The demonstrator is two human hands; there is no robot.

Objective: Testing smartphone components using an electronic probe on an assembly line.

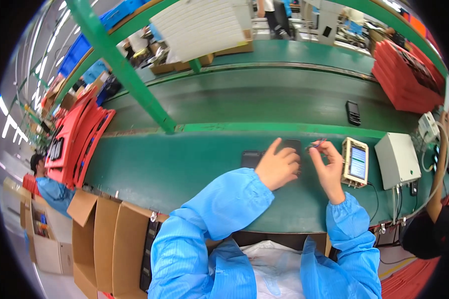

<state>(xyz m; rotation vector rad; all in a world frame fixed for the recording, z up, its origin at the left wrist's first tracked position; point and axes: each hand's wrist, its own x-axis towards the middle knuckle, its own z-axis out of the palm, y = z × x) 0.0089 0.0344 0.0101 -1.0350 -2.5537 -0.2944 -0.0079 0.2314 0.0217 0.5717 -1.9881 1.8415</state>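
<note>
My left hand (278,167) is palm down over the bench, its fingers spread and one finger stretched toward the far side. Beside and partly under it lie two flat black devices: one device (251,159) to its left, another device (292,145) just beyond its fingers. Whether the fingertips press on the second one, I cannot tell. My right hand (329,169) is raised to the right, thumb and fingers pinched on a small part with red and blue wires (316,144). Just right of that hand stands a cream-framed tester (355,162) with a lit screen.
A pale metal box (397,160) with cables stands right of the tester. Beyond the green rail (264,127) lies a black keypad handset (353,113). Red trays are stacked left (92,134) and far right (404,79). An open carton (105,244) sits at lower left. Another person's arm (438,184) reaches in at right.
</note>
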